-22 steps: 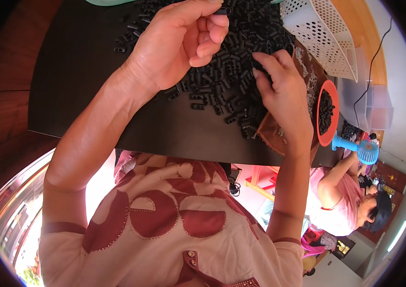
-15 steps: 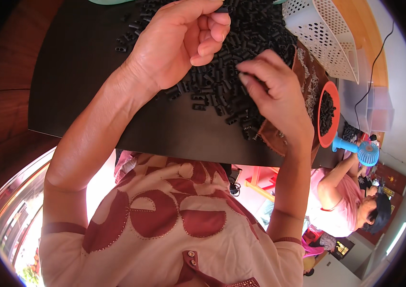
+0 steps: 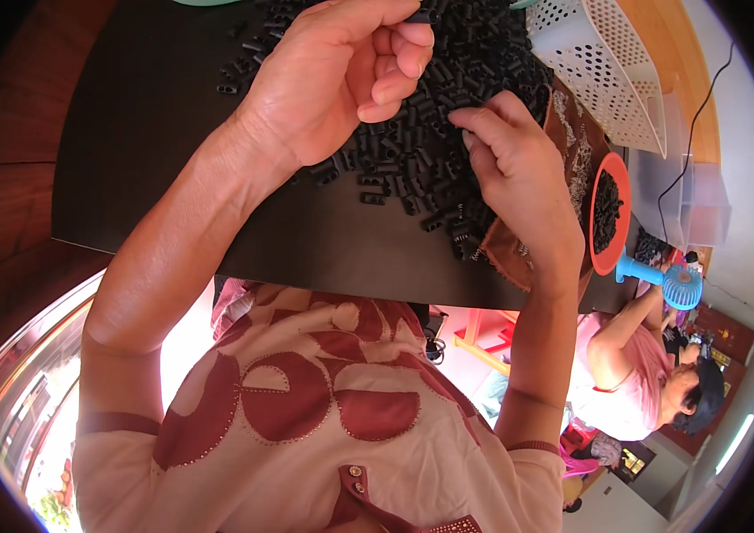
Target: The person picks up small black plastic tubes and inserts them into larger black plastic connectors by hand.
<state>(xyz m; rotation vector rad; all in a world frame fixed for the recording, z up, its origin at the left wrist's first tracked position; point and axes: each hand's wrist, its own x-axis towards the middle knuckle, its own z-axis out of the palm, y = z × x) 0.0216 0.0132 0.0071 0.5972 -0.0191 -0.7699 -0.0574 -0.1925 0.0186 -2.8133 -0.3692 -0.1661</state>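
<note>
Between the thumb and forefinger of my left hand (image 3: 332,84) is a small black plastic piece (image 3: 423,16), near the top edge; the other fingers curl loosely. To its right, my right hand (image 3: 519,164) hovers over the pile with thumb and forefinger pinched together. Whatever they hold, if anything, is too small to make out. Beneath both hands spreads a big heap of short black plastic pieces (image 3: 412,169), some showing paired holes in their ends. Beside my right hand lies a brown cloth (image 3: 506,253) with many tiny silvery metal bits (image 3: 562,133) scattered on it.
The dark table (image 3: 323,249) curves in front of me. An orange-red bowl (image 3: 626,213) of small black parts sits at its right edge, near a blue handheld fan (image 3: 681,286). A white perforated basket (image 3: 586,67) stands far right. Another person (image 3: 626,364) sits to the right.
My right hand has shifted slightly right, its fingers still pinched. My left hand stays nearly in place with the black plastic piece.
</note>
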